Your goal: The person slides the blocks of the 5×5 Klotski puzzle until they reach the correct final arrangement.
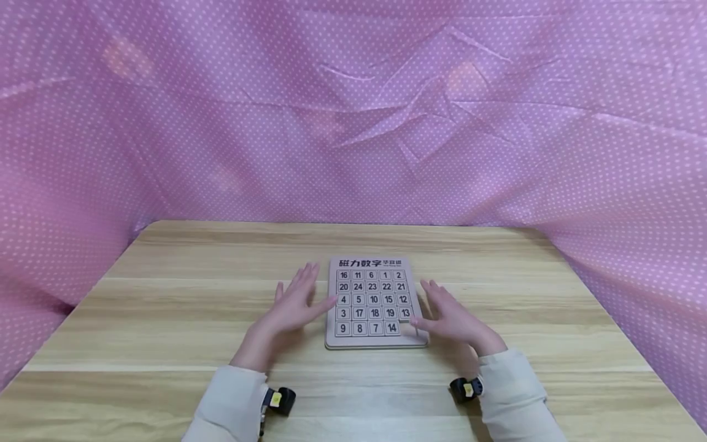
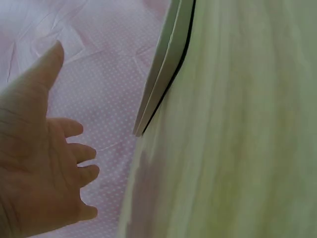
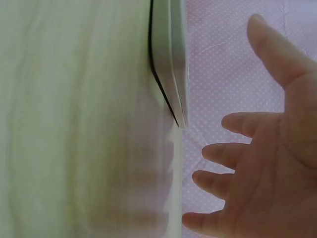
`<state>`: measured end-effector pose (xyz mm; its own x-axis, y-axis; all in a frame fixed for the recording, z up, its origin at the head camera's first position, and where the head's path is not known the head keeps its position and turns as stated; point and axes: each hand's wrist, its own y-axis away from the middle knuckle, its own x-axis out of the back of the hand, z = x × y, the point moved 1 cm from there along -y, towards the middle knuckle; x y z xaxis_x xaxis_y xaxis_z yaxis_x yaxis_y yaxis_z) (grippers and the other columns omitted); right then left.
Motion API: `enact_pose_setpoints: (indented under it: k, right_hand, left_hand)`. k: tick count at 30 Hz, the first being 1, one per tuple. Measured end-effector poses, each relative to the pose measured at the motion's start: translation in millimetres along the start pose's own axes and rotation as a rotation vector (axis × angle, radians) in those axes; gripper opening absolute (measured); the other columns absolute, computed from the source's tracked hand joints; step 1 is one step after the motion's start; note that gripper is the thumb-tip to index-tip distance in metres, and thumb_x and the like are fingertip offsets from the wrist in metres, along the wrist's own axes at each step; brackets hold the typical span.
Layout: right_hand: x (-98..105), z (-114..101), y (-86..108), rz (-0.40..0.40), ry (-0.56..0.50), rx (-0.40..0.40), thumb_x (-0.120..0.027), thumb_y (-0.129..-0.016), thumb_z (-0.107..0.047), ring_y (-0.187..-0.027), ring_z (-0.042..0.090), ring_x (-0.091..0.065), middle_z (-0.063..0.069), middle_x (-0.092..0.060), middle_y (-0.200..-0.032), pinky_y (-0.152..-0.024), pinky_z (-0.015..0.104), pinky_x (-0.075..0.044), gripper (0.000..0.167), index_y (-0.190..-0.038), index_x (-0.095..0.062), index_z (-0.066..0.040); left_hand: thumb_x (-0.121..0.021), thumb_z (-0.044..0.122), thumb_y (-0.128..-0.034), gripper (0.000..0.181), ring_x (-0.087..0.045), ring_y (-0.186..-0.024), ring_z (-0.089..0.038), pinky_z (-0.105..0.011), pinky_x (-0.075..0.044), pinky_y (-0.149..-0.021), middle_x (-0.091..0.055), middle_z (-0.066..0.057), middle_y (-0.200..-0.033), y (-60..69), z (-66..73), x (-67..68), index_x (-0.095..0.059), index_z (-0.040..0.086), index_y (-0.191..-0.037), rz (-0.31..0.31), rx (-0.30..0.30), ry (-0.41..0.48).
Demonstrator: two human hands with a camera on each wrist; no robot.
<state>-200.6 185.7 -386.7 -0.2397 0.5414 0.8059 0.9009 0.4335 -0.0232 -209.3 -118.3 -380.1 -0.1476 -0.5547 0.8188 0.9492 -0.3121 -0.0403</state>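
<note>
A number sliding puzzle [image 1: 377, 342] lies flat on the wooden table, its numbered tiles in rows under a line of dark lettering. The gap without a tile is at its lower right corner, beside tile 14. To the left of the board, my left hand [image 1: 291, 307] has its fingers spread and holds nothing; the thumb reaches toward the board's left edge. My right hand [image 1: 454, 316] is on the other side, fingers extended and holding nothing, its thumb over the lower right corner. Both wrist views show the palms apart from the board's side [image 2: 163, 74].
The wooden table [image 1: 138, 319] stretches around the board on all sides. Pink dotted cloth [image 1: 353, 123] hangs behind it and along both sides. Each wrist carries a small black camera [image 1: 286, 401] on a strap.
</note>
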Motion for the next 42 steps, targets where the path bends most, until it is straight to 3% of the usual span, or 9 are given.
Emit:
enact_pose_setpoints:
  k: [7, 14, 26, 42]
  right_hand:
    - [-2, 5, 2.8, -0.015, -0.01, 0.012, -0.063, -0.075, -0.04, -0.122, 0.044, -0.011, 0.03, -0.016, -0.134, -0.097, 0.054, -0.008, 0.086, -0.133, -0.019, 0.006]
    - [-5, 10, 6.6, -0.052, -0.007, -0.064, -0.061, -0.074, -0.045, -0.122, 0.045, -0.009, 0.024, -0.016, -0.137, -0.09, 0.063, -0.005, 0.085, -0.135, -0.022, -0.001]
    - [-11, 12, 11.1, -0.062, 0.007, -0.07, -0.063, -0.072, -0.047, -0.124, 0.041, -0.004, 0.021, -0.014, -0.139, -0.092, 0.06, 0.002, 0.087, -0.136, -0.023, -0.004]
    - [-17, 16, 12.3, -0.056, 0.043, -0.049, -0.063, -0.067, -0.055, -0.124, 0.041, 0.001, 0.022, -0.008, -0.14, -0.092, 0.06, 0.005, 0.097, -0.138, -0.018, -0.006]
  left_hand:
    - [-0.05, 0.052, -0.0797, 0.083, -0.001, -0.128, -0.029, -0.056, 0.008, -0.094, -0.002, -0.014, -0.142, 1.6, -10.3, -8.8, -0.012, 0.007, -0.138, -0.043, 0.015, 0.027]
    - [-0.05, 0.056, -0.0772, 0.085, 0.0, -0.128, -0.029, -0.056, 0.01, -0.094, -0.003, -0.015, -0.142, 3.5, -16.9, -18.9, -0.014, 0.009, -0.138, -0.074, 0.02, 0.013]
    - [-0.05, 0.064, -0.0709, 0.091, 0.001, -0.127, -0.031, -0.055, 0.013, -0.093, -0.006, -0.015, -0.141, 6.4, -17.5, -28.8, -0.019, 0.012, -0.138, -0.058, 0.029, -0.065]
    - [-0.05, 0.076, -0.056, 0.106, 0.006, -0.127, -0.031, -0.054, 0.011, -0.094, -0.001, -0.016, -0.141, 8.1, -15.4, -32.3, -0.016, 0.02, -0.139, -0.084, 0.014, -0.209]
